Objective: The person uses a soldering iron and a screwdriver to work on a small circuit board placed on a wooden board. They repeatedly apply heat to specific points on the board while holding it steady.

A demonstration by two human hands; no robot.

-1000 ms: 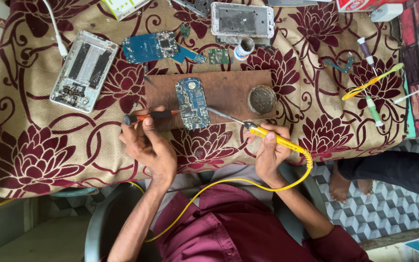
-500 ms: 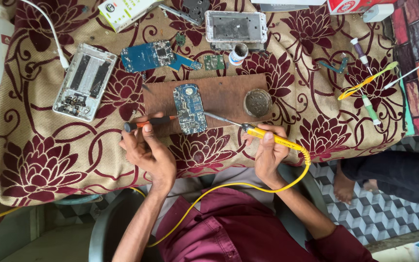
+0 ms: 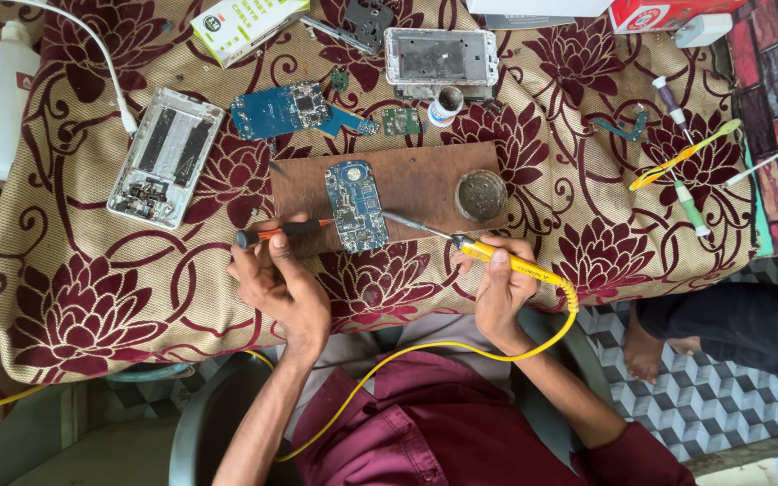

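Two hands at worktop (image 3: 92, 297) | brown board (image 3: 425, 175) ahead of both | blue circuit board (image 3: 356, 206) lies on it between grips | right hand (image 3: 497, 288) grip grasps yellow soldering iron (image 3: 497, 259), tip toward circuit board | left hand (image 3: 276, 279) grip clasps orange-black screwdriver (image 3: 283, 231), tip touching circuit board

So there's a small blue circuit board (image 3: 356, 206) with rounded ends, lying flat and lengthwise near the front edge of a brown wooden board (image 3: 407, 180). An orange-and-black screwdriver (image 3: 283, 231) lies crosswise over that front edge, tip at the circuit board's left side. From the right, a yellow-handled soldering iron (image 3: 479, 250) slants in, its metal tip at, probably touching, the circuit board's right edge.
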